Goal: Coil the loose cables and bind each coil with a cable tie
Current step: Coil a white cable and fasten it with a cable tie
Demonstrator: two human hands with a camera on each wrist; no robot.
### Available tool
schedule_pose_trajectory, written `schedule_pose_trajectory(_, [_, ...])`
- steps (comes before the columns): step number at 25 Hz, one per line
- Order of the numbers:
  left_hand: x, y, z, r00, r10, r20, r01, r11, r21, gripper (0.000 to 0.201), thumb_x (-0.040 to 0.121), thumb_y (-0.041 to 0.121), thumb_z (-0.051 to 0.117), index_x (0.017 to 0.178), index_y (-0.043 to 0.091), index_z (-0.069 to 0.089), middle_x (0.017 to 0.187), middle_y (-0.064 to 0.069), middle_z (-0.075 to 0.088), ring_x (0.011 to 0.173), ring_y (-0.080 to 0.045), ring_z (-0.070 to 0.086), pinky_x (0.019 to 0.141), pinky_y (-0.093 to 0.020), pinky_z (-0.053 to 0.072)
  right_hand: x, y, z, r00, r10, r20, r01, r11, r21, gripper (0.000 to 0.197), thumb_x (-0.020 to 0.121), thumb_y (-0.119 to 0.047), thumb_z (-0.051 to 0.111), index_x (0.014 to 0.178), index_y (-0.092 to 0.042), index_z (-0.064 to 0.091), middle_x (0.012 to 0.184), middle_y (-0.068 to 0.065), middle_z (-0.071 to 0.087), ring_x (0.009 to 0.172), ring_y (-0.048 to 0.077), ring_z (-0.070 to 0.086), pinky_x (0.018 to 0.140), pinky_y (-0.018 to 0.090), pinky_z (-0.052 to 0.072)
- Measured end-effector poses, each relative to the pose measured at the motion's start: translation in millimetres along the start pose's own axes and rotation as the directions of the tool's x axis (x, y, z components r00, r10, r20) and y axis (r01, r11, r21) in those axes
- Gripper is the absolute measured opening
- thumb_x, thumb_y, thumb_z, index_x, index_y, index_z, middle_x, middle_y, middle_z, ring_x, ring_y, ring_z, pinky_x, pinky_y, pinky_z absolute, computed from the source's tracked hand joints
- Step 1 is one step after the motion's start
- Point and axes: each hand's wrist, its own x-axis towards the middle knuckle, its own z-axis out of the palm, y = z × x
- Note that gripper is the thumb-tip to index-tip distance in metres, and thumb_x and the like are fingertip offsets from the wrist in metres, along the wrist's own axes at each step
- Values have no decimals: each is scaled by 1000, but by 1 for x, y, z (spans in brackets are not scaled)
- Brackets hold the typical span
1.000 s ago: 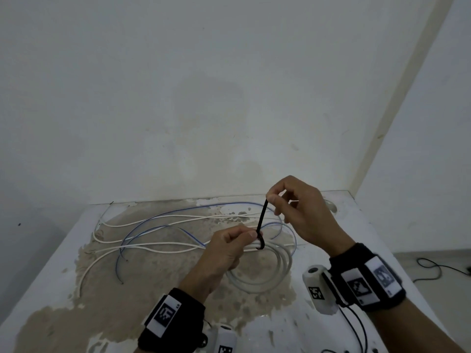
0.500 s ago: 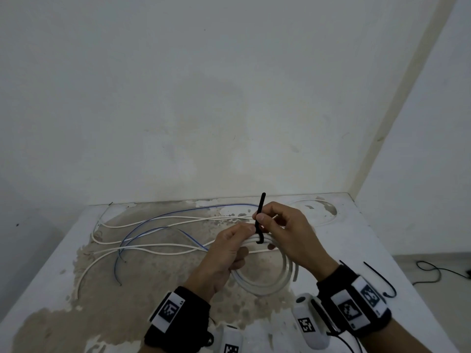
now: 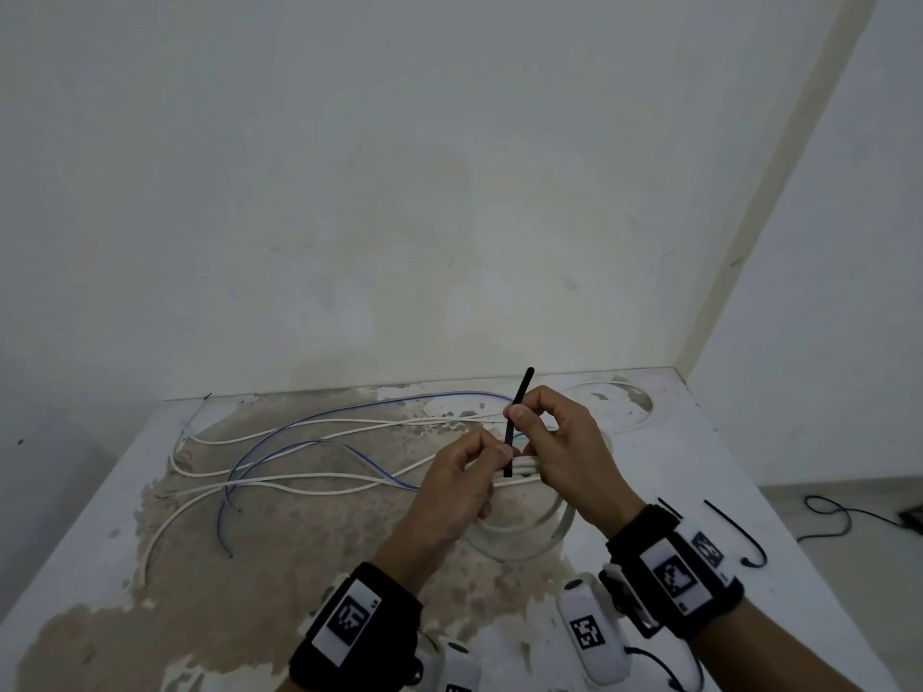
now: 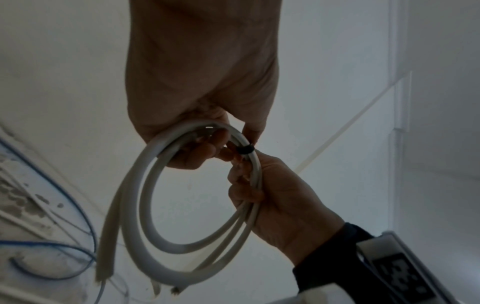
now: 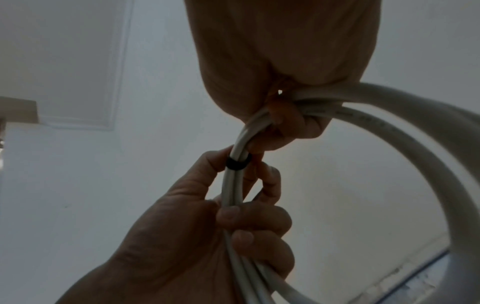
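above the worktop [image 3: 349,616]: both hands hold a white coil [image 3: 519,536] in the air, with a black cable tie [image 3: 514,427] wrapped round its strands.
left grip: the left hand [image 3: 464,481] is clenched on the bundled strands beside the tie, keeping the loops stacked.
right grip: the right hand [image 3: 559,442] pinches the tie's free tail between thumb and forefinger, its other fingers curled under the coil.
step in hand: cinching the tie, i judge.
how to do it well: keep the strands flat and parallel under the band, pull the tail straight away from the head, and stop once the loops no longer slide.
risk: a strand slipping out of the left grip before the tie bites.
count, coils: one being bound.
count, loose cables on the worktop: several white cables [image 3: 279,479] and probably two blue cables [image 3: 299,427]; they cross too much for a sure count.
count, spare ties: one spare tie [image 3: 739,531] by the right wrist.
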Motion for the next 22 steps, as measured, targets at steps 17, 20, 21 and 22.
schedule_pose_trajectory(17, [0,-19,22,997,72,-36,-67,988,138,29,98,14,50,69,8,49,48,12,46,42,0,40,51,-20,29,-10,17,-7,994,106,29,-106,994,0,20,97,-22,62,83,-10,71,72,-7,64,61,0,56,61,16,43])
schedule_pose_trajectory(20, [2,-20,22,993,43,-108,-32,995,96,30,97,18,51,68,10,50,50,13,48,43,1,42,52,-21,30,-16,7,-9,976,197,90,-206,973,103,21,98,-21,62,82,-9,69,69,0,59,47,2,51,44,13,38])
schedule_pose_trajectory(21, [2,-20,25,991,43,-124,-33,996,86,31,97,18,51,66,11,50,50,12,47,43,0,41,52,-22,30,-16,6,-11,972,212,101,-222,969,105,20,97,-19,63,80,-11,69,67,-2,58,47,3,51,43,14,38])
schedule_pose_trajectory(22, [1,-19,27,991,47,-129,-36,996,82,33,97,18,51,64,14,50,50,13,46,44,0,41,52,-21,30,-16,5,-13,969,220,111,-231,968,96,19,96,-17,64,78,-12,69,66,-3,57,47,3,50,43,13,38])
